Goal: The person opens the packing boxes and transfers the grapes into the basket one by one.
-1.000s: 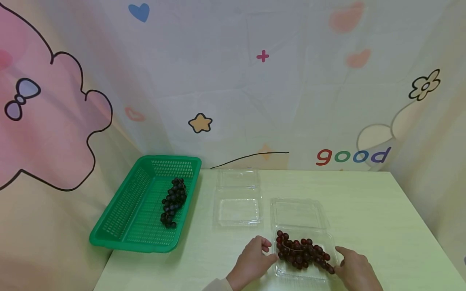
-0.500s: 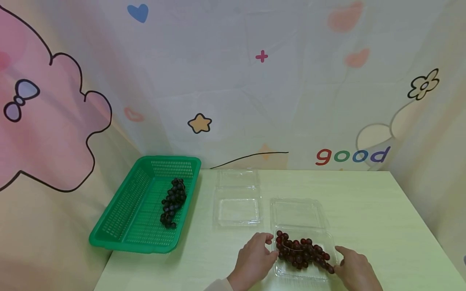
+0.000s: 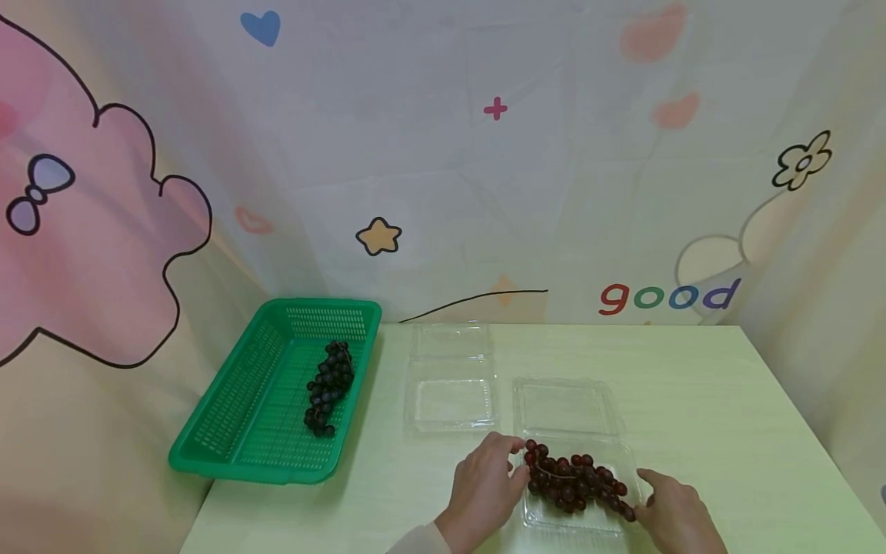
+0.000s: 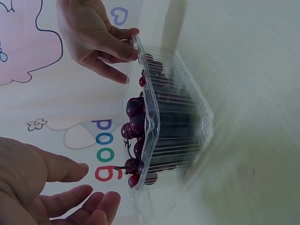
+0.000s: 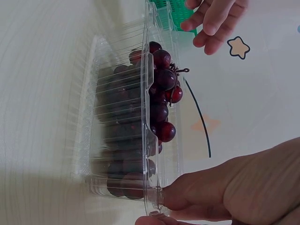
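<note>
In the head view, a bunch of dark red grapes [image 3: 567, 481] lies in the base of a clear plastic clamshell box [image 3: 554, 520], whose lid is folded back behind it. In both wrist views some grapes rise above the rim. My right hand [image 3: 680, 512] pinches the box's right rim between thumb and fingers, as the right wrist view shows close up. My left hand [image 3: 482, 486] is at the left side of the box, its fingertips by the back left grapes and its fingers loosely bent. In the left wrist view that hand [image 4: 51, 187] holds nothing.
A green plastic basket [image 3: 238, 469] with a bunch of black grapes [image 3: 331, 388] stands at the left. Between it and the grape-filled box lies a second clamshell box [image 3: 453, 400], opened flat. A printed curtain [image 3: 450, 177] hangs behind the table [image 3: 720, 408].
My left hand has moved a little forward along the left side of the box, toward its back left corner. My right hand and the grapes have stayed in place.
</note>
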The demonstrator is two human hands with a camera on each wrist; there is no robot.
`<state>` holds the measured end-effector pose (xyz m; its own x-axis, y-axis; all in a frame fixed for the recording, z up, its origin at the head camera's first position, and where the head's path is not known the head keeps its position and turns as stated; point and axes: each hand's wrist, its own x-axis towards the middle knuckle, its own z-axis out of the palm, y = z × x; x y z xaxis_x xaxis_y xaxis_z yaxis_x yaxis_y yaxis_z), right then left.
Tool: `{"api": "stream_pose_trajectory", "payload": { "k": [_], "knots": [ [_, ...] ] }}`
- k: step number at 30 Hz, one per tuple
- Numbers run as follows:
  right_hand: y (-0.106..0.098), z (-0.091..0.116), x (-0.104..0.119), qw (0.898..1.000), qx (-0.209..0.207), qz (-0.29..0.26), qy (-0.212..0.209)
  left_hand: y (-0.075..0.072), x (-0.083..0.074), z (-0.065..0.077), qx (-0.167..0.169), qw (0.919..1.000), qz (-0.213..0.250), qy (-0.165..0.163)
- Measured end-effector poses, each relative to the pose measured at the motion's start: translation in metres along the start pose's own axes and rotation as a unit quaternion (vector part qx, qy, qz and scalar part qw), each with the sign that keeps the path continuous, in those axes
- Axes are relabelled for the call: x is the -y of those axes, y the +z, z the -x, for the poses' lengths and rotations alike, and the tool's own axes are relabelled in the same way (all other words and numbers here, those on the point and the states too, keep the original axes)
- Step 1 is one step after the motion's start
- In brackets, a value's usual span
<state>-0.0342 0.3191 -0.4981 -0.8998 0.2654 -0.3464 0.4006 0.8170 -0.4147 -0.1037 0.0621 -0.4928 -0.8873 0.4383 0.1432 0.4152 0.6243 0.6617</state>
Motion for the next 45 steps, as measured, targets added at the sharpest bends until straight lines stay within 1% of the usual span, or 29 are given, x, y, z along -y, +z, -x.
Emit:
{"api": "stream_pose_trajectory", "payload": {
  "k": [3,5,12,16,19,22,28,34,38,45],
  "knots": [
    [0.0,0.0,0.0,1.0,0.0,-0.001,0.0,0.001,0.0,-0.004,-0.006,0.9999,-0.005,0.01],
    [0.0,0.0,0.0,1.0,0.001,-0.001,0.0,0.001,0.0,-0.007,-0.003,0.9999,-0.011,0.012],
    [0.0,0.001,-0.001,1.0,-0.002,-0.005,-0.002,0.008,0.001,-0.016,0.0,0.9983,-0.049,0.032],
    [0.001,0.001,-0.001,1.0,-0.003,-0.006,-0.003,0.012,0.002,-0.019,-0.01,0.996,-0.073,0.051],
    [0.001,0.001,-0.001,1.0,-0.005,-0.007,-0.005,0.014,0.001,-0.02,-0.011,0.9951,-0.078,0.061],
    [0.002,0.001,-0.002,1.0,-0.006,-0.007,-0.006,0.016,0.001,-0.021,-0.003,0.9962,-0.067,0.056],
    [0.002,0.001,-0.003,1.0,-0.008,-0.008,-0.012,0.019,-0.002,-0.024,0.023,0.9988,-0.03,0.031],
    [0.001,0.001,-0.002,1.0,-0.006,-0.01,-0.007,0.02,-0.005,-0.027,0.032,0.9993,-0.011,0.018],
    [0.001,0.002,-0.001,1.0,-0.007,-0.01,-0.008,0.021,-0.006,-0.028,0.032,0.9993,-0.012,0.015],
    [0.001,0.001,-0.002,1.0,-0.002,-0.01,-0.005,0.026,-0.005,-0.031,0.028,0.9987,-0.039,0.019]
  ]
}}
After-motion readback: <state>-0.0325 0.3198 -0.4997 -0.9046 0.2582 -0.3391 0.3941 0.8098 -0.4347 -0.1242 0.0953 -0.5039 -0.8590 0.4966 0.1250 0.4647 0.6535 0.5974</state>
